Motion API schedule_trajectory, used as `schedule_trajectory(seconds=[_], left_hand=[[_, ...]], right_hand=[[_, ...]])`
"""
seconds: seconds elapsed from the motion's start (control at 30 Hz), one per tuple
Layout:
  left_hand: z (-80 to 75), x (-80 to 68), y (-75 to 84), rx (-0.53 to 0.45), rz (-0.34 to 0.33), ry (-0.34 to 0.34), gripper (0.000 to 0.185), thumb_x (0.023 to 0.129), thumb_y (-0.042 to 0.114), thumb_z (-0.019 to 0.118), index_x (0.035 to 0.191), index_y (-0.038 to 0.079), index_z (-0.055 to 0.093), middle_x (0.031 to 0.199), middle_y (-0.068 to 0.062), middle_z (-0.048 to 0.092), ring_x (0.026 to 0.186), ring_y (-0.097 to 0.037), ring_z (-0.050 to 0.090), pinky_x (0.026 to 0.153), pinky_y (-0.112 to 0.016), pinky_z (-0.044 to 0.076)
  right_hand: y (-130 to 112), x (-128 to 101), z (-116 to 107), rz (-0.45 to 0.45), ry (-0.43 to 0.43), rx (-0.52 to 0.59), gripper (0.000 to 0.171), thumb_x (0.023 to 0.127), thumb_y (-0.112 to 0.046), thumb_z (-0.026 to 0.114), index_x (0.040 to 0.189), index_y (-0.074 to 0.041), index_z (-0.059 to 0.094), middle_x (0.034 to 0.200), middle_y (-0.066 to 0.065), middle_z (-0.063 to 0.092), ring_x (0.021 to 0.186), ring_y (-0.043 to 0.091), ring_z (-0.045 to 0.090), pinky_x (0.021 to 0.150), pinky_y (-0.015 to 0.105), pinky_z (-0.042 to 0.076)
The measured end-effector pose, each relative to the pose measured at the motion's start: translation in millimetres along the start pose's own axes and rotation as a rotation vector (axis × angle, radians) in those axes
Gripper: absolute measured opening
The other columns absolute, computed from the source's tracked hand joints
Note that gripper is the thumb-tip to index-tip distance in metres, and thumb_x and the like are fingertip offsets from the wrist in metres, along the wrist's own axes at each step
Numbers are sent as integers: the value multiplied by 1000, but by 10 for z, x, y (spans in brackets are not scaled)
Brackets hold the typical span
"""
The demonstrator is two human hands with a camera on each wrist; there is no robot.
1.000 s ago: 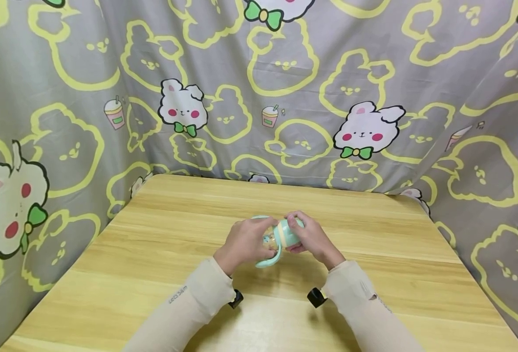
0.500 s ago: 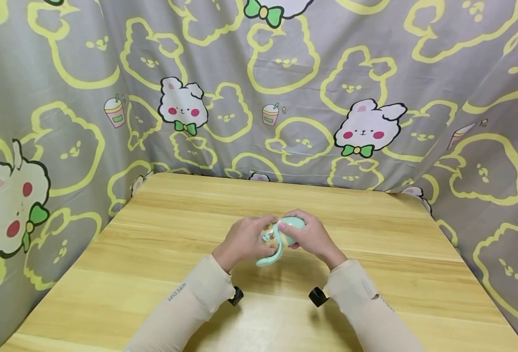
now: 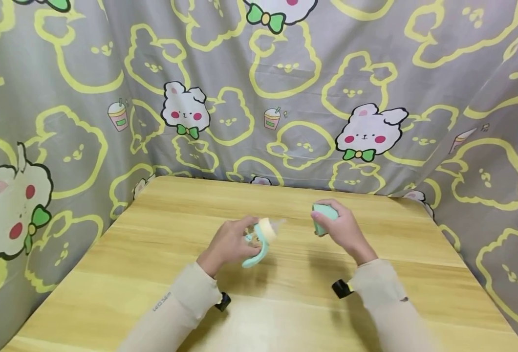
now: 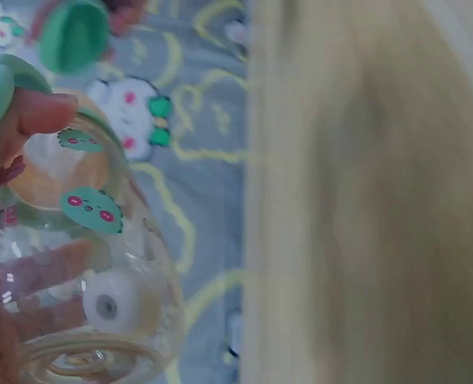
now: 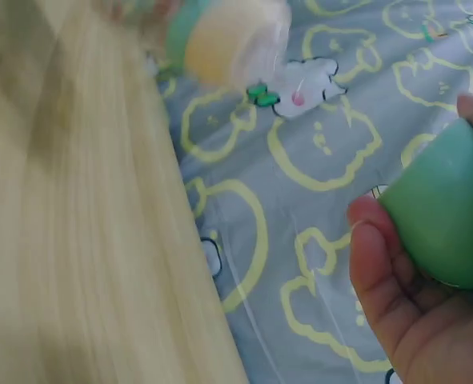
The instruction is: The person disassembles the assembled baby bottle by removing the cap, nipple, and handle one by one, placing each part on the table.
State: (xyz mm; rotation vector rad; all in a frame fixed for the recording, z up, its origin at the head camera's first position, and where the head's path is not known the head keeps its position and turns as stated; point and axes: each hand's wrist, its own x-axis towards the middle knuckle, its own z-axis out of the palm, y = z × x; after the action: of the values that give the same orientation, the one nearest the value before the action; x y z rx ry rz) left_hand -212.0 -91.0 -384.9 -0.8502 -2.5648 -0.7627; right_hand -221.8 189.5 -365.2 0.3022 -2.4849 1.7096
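My left hand (image 3: 232, 243) grips a clear baby bottle (image 4: 84, 264) round its body, tilted with its nipple (image 3: 278, 224) pointing to the right. The bottle has a cream collar (image 3: 267, 230), mint-green side handles (image 3: 256, 258) and small green cartoon prints. My right hand (image 3: 342, 227) holds a mint-green bottle cap (image 5: 444, 212) between thumb and fingers, its open end turned toward the bottle. Cap and bottle are apart, both held above the table. In the left wrist view the cap (image 4: 74, 36) shows beyond the bottle.
A wood-grain table (image 3: 162, 215) spreads beneath both hands. Behind it and at both sides hangs a grey curtain (image 3: 232, 63) with yellow outlines and white rabbit faces. A small black camera (image 3: 341, 288) sits under the right wrist, another (image 3: 223, 301) under the left.
The cap has come off the bottle and moved right with my right hand, baring the nipple and cream collar. My left hand has shifted slightly left with the bottle.
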Motion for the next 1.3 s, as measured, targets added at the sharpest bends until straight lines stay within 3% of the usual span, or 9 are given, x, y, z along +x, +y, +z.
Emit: schedule_trajectory(seconds=[0.2, 0.4, 0.6, 0.77, 1.07, 1.3], left_hand=[[-1, 23, 52, 0, 55, 29, 48, 69, 21, 74, 114, 11, 64, 86, -1, 66, 54, -8, 45, 50, -23, 39], [11, 19, 61, 16, 51, 37, 49, 67, 21, 75, 114, 11, 64, 86, -1, 68, 56, -9, 51, 51, -23, 41], [8, 21, 71, 10, 58, 44, 51, 68, 22, 76, 116, 11, 64, 86, -1, 69, 60, -10, 56, 52, -23, 42], [9, 25, 89, -10, 63, 55, 53, 68, 21, 77, 118, 9, 64, 86, -3, 69, 60, -11, 56, 52, -23, 42], [52, 2, 82, -83, 41, 27, 55, 70, 17, 77, 121, 7, 62, 89, -9, 69, 70, -17, 63, 58, -26, 47], [68, 14, 89, -86, 20, 30, 55, 70, 19, 79, 121, 8, 63, 89, -6, 68, 70, -15, 62, 60, -28, 49]], right_hand=[[-17, 14, -19, 6, -92, -19, 49, 90, -38, 67, 127, -6, 56, 108, 22, 55, 75, 28, 65, 66, 43, 56], [25, -37, 28, -61, -82, 5, 39, 99, -28, 56, 125, -1, 55, 100, 22, 53, 73, 27, 64, 65, 40, 56], [4, -69, 23, -124, -157, 94, 35, 104, -18, 42, 131, 3, 46, 100, 25, 48, 75, 32, 64, 69, 43, 56], [-6, -83, 29, -114, -135, 69, 34, 103, -20, 44, 129, 2, 41, 102, 24, 49, 77, 30, 63, 72, 44, 55], [68, -93, -6, -72, -61, -40, 43, 99, -29, 55, 133, -5, 46, 108, 22, 53, 83, 27, 58, 70, 33, 54], [115, -110, -52, -52, -43, -94, 50, 94, -32, 62, 135, -8, 45, 108, 22, 54, 82, 27, 60, 69, 37, 50]])
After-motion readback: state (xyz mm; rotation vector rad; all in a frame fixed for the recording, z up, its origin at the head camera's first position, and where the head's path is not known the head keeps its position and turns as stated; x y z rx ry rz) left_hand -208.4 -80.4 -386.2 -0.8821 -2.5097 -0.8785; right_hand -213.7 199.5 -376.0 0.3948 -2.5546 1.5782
